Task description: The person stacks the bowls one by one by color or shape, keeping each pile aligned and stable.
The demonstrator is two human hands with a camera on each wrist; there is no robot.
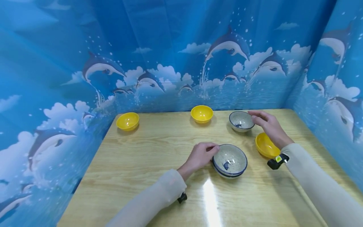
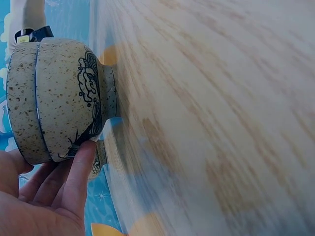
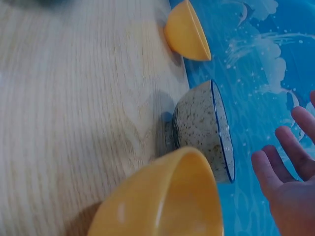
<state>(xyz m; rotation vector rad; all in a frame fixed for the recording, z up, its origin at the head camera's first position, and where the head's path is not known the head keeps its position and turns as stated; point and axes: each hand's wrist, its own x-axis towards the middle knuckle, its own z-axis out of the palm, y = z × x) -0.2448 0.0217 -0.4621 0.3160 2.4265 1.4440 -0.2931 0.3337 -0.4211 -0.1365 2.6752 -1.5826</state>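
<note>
Two speckled grey bowls with blue rims, one nested in the other, stand near the middle of the table. My left hand grips the stack at its left side, thumb at the rim and fingers against the outer wall. The left wrist view shows the dark blue painted pattern on the lower bowl. Another speckled bowl stands farther back. My right hand is beside its right rim, fingers loosely extended; in the right wrist view a gap shows between fingertips and bowl.
A yellow bowl stands below my right wrist, partly hidden by the arm. Two more yellow bowls stand along the back edge, one in the middle and one at the far left. A dolphin-printed curtain borders the wooden table.
</note>
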